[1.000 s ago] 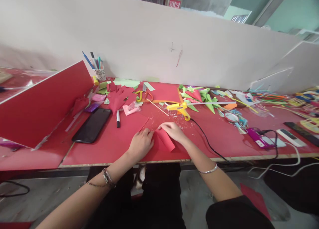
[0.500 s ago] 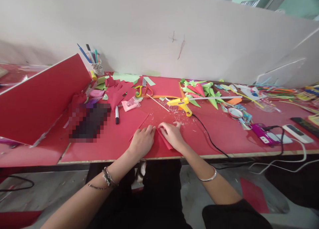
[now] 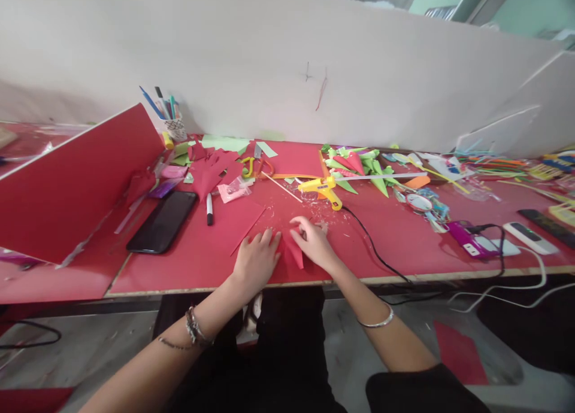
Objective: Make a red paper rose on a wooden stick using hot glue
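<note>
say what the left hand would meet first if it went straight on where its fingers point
Probably the stick, though depth is hard to judge; the left hand is spread, so a line farther right could meet the right hand first.

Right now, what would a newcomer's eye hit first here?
Probably the yellow glue gun, bright against the red table, just beyond the right hand. Next, the big red board standing slanted on the left, with a black phone near it. Then the folded red paper between the right and left hand.
</note>
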